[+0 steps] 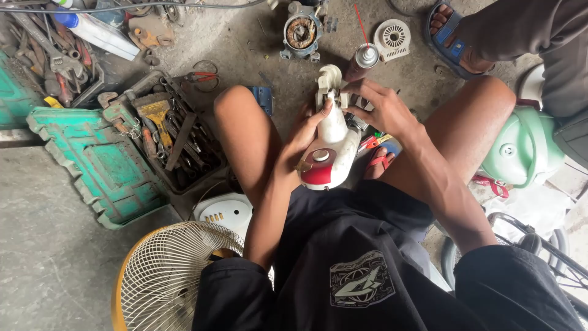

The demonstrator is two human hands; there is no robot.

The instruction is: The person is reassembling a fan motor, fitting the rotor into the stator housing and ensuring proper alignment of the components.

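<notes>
Both hands clasp white-and-red fan housing (327, 153): left hand (300, 144) fingers wrapped, right hand (383, 107) fingers pinching top.

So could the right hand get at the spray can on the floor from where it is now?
Probably yes. The right hand grips the top of the white fan housing, and the spray can stands just beyond its fingers with bare floor between, though it would have to let go first.

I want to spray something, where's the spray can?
The spray can stands on the floor, top middle, just beyond the right hand, beside the white vent cover.
</notes>
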